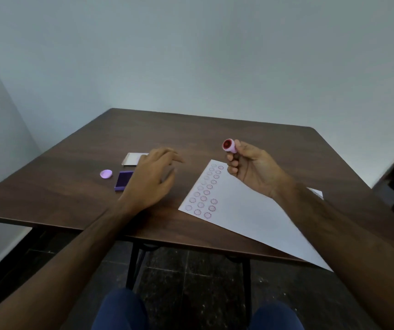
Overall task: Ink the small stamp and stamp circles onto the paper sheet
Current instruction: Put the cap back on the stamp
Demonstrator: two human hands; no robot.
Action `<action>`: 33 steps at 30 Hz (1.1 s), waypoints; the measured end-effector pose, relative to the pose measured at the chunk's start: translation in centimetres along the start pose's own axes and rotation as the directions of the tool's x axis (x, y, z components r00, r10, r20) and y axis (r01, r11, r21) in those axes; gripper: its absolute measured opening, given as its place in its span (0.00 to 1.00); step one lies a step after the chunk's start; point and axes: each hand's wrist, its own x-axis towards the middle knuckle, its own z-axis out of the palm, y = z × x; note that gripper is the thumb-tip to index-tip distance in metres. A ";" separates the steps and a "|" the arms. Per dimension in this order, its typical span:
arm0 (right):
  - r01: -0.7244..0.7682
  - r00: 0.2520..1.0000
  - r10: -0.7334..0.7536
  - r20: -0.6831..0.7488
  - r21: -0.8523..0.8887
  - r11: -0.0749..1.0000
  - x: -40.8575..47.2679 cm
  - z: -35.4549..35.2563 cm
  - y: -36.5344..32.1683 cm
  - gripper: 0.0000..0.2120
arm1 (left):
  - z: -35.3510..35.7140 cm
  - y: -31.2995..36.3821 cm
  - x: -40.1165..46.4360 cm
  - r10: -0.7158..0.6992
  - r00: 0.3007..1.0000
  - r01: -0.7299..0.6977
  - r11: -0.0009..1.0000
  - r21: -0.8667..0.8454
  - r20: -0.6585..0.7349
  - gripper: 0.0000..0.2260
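We hold the small stamp [229, 146] up in our right hand [254, 169]. Our fingers are wrapped tight around it, and its round red face tips up and away from us. It is in the air, above the far corner of the paper sheet [246, 215].

The paper sheet lies flat on the brown desk [77, 167], and one corner hangs over the near edge. Rows of little purple circles [204, 194] run along its left side.

Our left hand [152, 179] floats over the desk with its fingers spread apart, holding nothing. Under it sits the purple ink pad [122, 180]. Just left of the pad lies a small round purple cap [106, 174]. Behind our hand rests a flat white lid [133, 159].
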 end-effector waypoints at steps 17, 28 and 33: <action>-0.128 0.991 0.133 0.006 -0.238 0.963 5.6 10.8 6.3 0.09 | -6.0 -10.3 -5.7 -0.702 0.712 0.696 0.698 0.167 -0.030 0.18; -0.131 0.991 0.133 -0.011 -0.275 0.952 5.7 11.3 6.0 0.07 | -6.4 -9.8 -6.1 -0.612 0.785 0.620 0.772 0.142 -0.097 0.06; -0.083 0.994 0.099 0.052 -0.250 0.965 4.6 11.6 5.4 0.07 | -6.7 -5.9 -6.0 -0.484 0.851 0.411 0.855 -0.315 -0.202 0.07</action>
